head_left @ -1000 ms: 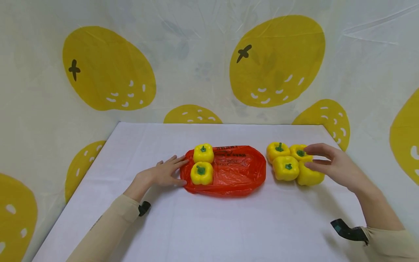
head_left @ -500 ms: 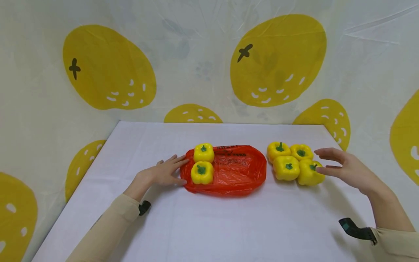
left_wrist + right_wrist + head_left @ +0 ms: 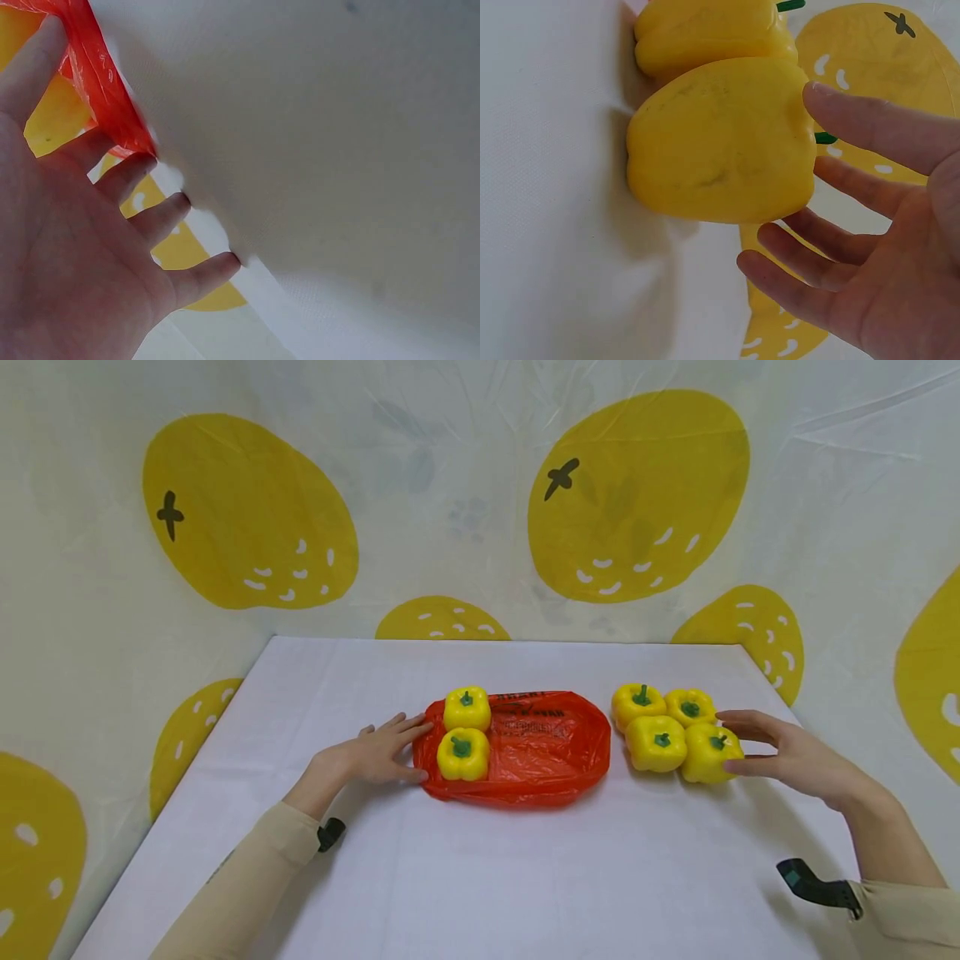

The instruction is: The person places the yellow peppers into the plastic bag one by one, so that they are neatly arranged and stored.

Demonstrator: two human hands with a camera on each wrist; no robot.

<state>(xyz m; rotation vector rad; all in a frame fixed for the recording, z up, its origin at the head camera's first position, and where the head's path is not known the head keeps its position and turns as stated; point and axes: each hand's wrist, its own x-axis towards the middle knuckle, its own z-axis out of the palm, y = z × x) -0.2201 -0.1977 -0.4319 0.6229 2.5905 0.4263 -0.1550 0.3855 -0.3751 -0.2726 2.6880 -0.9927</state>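
Observation:
Two yellow bell peppers, a far one [image 3: 467, 709] and a near one [image 3: 462, 754], stand on the left part of a red plastic bag [image 3: 551, 760] lying flat. My left hand [image 3: 378, 753] rests with spread fingers at the bag's left edge; in the left wrist view its thumb and index finger are at the red plastic [image 3: 112, 97]. On the right, several more yellow peppers stand in a tight cluster. My right hand [image 3: 806, 760] is at its nearest right pepper [image 3: 708, 756]. In the right wrist view the thumb tip overlaps this pepper [image 3: 720, 142], and loosely bent fingers reach past its side.
The clustered peppers [image 3: 656, 745] stand close together to the right of the bag. A white cloth [image 3: 517, 877] covers the table. Behind it hangs a pale curtain [image 3: 442, 485] printed with large yellow fruit. Both sleeves carry dark wrist straps [image 3: 817, 889].
My right hand has drawn back rightward from over the cluster, then come in slightly left and down to the near right pepper. The left hand, bag and peppers stay in place.

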